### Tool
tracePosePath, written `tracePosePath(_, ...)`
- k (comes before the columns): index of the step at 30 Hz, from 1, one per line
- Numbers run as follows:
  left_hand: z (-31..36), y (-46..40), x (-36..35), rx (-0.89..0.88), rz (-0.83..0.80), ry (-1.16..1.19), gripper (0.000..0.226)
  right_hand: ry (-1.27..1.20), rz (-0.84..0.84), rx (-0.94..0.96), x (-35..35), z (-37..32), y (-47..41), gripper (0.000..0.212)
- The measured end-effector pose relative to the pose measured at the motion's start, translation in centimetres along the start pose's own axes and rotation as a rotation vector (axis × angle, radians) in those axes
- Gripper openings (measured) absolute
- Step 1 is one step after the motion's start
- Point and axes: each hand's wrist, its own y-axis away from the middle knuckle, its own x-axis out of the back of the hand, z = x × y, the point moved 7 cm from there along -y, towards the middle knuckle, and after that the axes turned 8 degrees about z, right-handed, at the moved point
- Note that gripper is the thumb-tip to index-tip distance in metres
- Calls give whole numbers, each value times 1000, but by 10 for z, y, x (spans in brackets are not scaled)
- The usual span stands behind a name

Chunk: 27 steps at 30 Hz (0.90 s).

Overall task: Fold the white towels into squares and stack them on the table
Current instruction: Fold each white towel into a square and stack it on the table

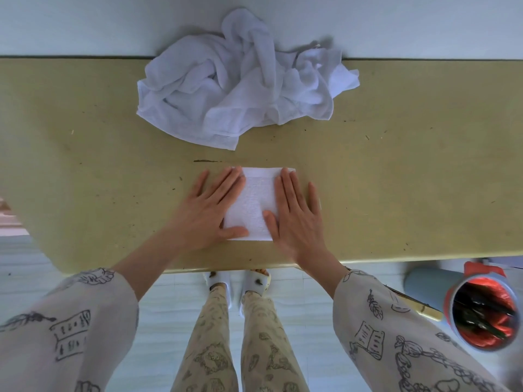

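Observation:
A folded white towel (259, 202) lies as a small square near the front edge of the olive table (396, 179). My left hand (210, 210) presses flat on its left side, fingers straight and spread. My right hand (294, 213) presses flat on its right side, thumb lying across the towel. A crumpled heap of white towels (240, 83) sits at the far edge of the table, against the wall, well beyond both hands.
A waste bin (481, 309) with a red liner stands on the floor at the lower right, beside a grey-blue cylinder (424, 287). The table's front edge runs just behind my wrists, and my legs and feet show below it.

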Motion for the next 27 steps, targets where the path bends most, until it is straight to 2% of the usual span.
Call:
tracePosePath(4, 0, 0, 1, 3, -40, -35, 104, 3, -41, -7, -1, -1, -3, 67)
tracePosePath(11, 8, 1, 11, 54, -40, -20, 101, 12, -180, 20, 9, -2, -8, 71)
tracePosePath(14, 14, 8, 28, 122, 118, -12, 72, -26, -133, 10, 24, 4, -9, 67)
tracePosePath(16, 16, 13, 42, 199, 265, 34, 45, -79, 23, -86, 40, 11, -7, 49)
tracePosePath(18, 14, 15, 50, 319, 342, 73, 31, -165, 146, -194, 48, 19, -4, 33)
tracePosePath(21, 6, 6, 48, 537, 287, 165, 19, -252, 97, -293, 44, 20, -3, 21)
tracePosePath(23, 2, -6, 44, 676, 189, 304, 27, -298, 7, -323, 35, 20, -3, 24)
tracePosePath(27, 7, -40, 33, 686, 27, 391, 42, -368, 21, -351, 30, 19, -1, 22)
